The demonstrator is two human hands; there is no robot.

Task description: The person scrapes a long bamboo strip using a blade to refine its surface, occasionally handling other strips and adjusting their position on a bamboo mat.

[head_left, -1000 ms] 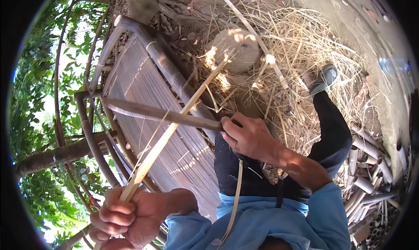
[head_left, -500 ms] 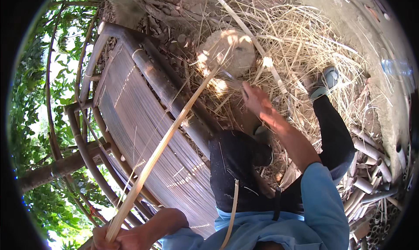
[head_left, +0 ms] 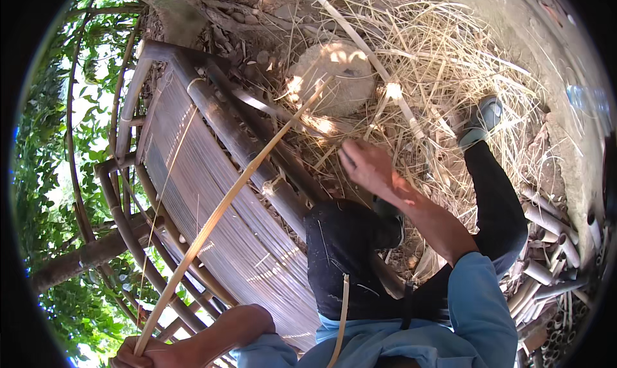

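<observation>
My left hand (head_left: 144, 354), at the lower left, is closed round the near end of a long split bamboo strip (head_left: 222, 204). The strip slants up and away across the bench, its far end in front of a round stone-like block (head_left: 350, 88). My right hand (head_left: 369, 166) is closed on a knife (head_left: 276, 111), whose pale, blurred blade points to the upper left, close to the strip's far part. My fingers mostly hide its handle. Whether blade and strip touch, I cannot tell. Another short strip (head_left: 342, 310) lies against my clothes and dark trousers.
A slatted bamboo bench (head_left: 218, 194) fills the left, with railings and leaves beyond it. Pale shavings (head_left: 443, 66) cover the ground around the block, under a bamboo pole (head_left: 360, 43). Cut bamboo tubes (head_left: 546, 239) lie at right, and a clear bottle (head_left: 588, 99) stands near the wall.
My right hand has moved slightly left and nearer, and the knife blade has swung left past the strip. My left hand has shifted a little left with the strip.
</observation>
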